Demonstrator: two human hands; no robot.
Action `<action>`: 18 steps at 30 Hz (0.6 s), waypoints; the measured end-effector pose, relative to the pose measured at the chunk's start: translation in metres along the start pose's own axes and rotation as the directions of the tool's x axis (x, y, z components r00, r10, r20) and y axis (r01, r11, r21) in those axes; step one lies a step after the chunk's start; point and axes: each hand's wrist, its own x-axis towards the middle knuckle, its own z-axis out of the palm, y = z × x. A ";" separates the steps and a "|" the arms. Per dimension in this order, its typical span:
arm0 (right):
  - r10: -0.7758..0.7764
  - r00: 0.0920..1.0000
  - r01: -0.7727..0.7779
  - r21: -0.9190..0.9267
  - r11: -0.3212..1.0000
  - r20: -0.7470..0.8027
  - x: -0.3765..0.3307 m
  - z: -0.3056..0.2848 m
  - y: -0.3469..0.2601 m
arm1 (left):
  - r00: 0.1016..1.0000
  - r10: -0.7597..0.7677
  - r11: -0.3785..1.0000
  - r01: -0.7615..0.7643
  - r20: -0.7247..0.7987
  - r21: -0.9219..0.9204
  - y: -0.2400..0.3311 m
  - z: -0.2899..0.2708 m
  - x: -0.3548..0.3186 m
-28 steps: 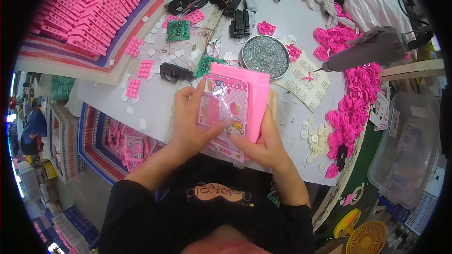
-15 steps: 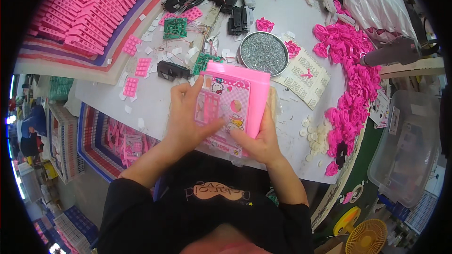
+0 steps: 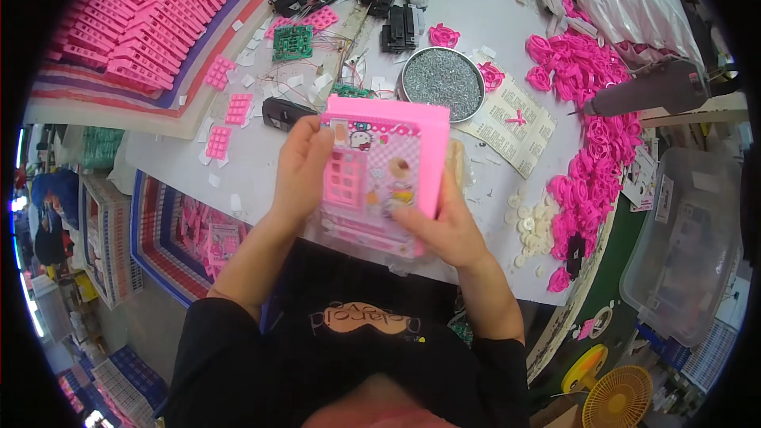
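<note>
Held up over the near edge of the table is a pink plastic casing (image 3: 380,131), a box-like panel. Its front has a printed cartoon sheet and a grid of square openings at the left. My left hand (image 3: 300,174) grips the upper left edge, fingers curled there. At the lower right, my right hand (image 3: 453,230) clasps the casing's side, its thumb lying on the printed face and its other fingers hidden behind. Just beyond the casing stands a round tin (image 3: 442,79) of small metal screws. Partly covered by the casing is a green circuit board (image 3: 351,91).
Stacked pink casings (image 3: 151,24) fill the far left. Pink keypads (image 3: 238,109), another circuit board (image 3: 292,43) and a black plastic part (image 3: 287,114) lie nearby. Pink rings (image 3: 583,71) heap along the right edge, with white discs (image 3: 531,230) beside them. A grey power screwdriver (image 3: 650,93) hangs over the rings.
My left hand has drawn back from the printed face to the casing's upper left edge. The casing has shifted slightly left and up. The power screwdriver has swung a little left.
</note>
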 end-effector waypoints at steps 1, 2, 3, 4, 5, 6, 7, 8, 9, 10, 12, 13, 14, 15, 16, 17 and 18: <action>0.039 0.999 -0.037 -0.072 0.997 0.022 -0.003 0.002 -0.004 | 1.000 0.004 1.000 -0.004 -0.027 -0.004 0.000 -0.002 -0.001; 0.080 0.996 -0.074 -0.147 0.986 0.036 -0.007 0.002 -0.006 | 0.999 0.005 1.000 -0.006 -0.052 -0.010 0.006 -0.001 -0.002; 0.126 0.992 -0.122 -0.122 0.985 0.020 -0.011 0.000 -0.002 | 0.997 0.007 1.000 -0.008 -0.078 -0.017 0.009 0.000 -0.002; 0.173 0.985 -0.171 -0.098 0.980 0.005 -0.017 -0.005 0.005 | 0.997 0.049 0.999 -0.049 -0.066 0.000 0.009 0.003 -0.002; 0.222 0.975 -0.221 -0.068 0.973 -0.001 -0.021 -0.009 0.010 | 0.994 0.092 0.996 -0.091 -0.059 0.023 0.009 0.008 -0.003; 0.217 0.976 -0.217 -0.026 0.976 -0.016 -0.023 -0.012 0.011 | 0.990 0.134 0.990 -0.132 -0.051 0.045 0.009 0.012 -0.004; 0.213 0.977 -0.212 0.016 0.977 -0.032 -0.025 -0.014 0.012 | 0.994 0.107 0.994 -0.107 -0.022 0.005 0.011 0.014 -0.002; 0.206 0.978 -0.203 0.058 0.977 -0.043 -0.026 -0.016 0.013 | 0.996 0.085 0.996 -0.085 0.008 -0.031 0.014 0.014 0.002; 0.158 0.987 -0.156 0.066 0.986 -0.032 -0.026 -0.016 0.011 | 0.997 0.065 0.996 -0.063 0.039 -0.066 0.016 0.013 0.004; 0.110 0.994 -0.108 0.076 0.991 -0.022 -0.027 -0.013 0.008 | 0.999 0.042 0.995 -0.040 0.013 -0.090 0.015 0.011 0.004; 0.060 0.997 -0.059 0.030 0.998 -0.041 -0.029 -0.011 0.009 | 0.993 0.117 0.993 -0.117 -0.013 -0.034 0.013 0.010 0.004; 0.056 0.997 -0.058 -0.024 0.998 -0.059 -0.029 -0.010 0.014 | 0.988 0.155 0.988 -0.155 -0.025 -0.004 0.012 0.010 0.004; 0.051 0.995 -0.058 -0.082 0.995 -0.085 -0.030 -0.009 0.016 | 0.990 0.133 0.991 -0.134 -0.037 -0.011 0.013 0.012 0.004; 0.065 0.993 -0.071 -0.064 0.995 -0.094 -0.029 -0.009 0.016 | 0.992 0.112 0.993 -0.113 -0.050 -0.018 0.016 0.014 0.005; 0.080 0.992 -0.085 -0.047 0.995 -0.103 -0.028 -0.008 0.015 | 0.994 0.090 0.995 -0.092 -0.062 -0.025 0.017 0.016 0.005; 0.094 0.990 -0.097 -0.024 0.995 -0.100 -0.025 -0.007 0.014 | 0.992 0.106 0.991 -0.100 -0.063 0.083 0.017 0.011 0.005; 0.080 0.990 -0.081 -0.011 0.997 -0.117 -0.024 -0.007 0.013 | 0.991 0.121 0.976 -0.107 -0.061 0.191 0.014 0.003 0.005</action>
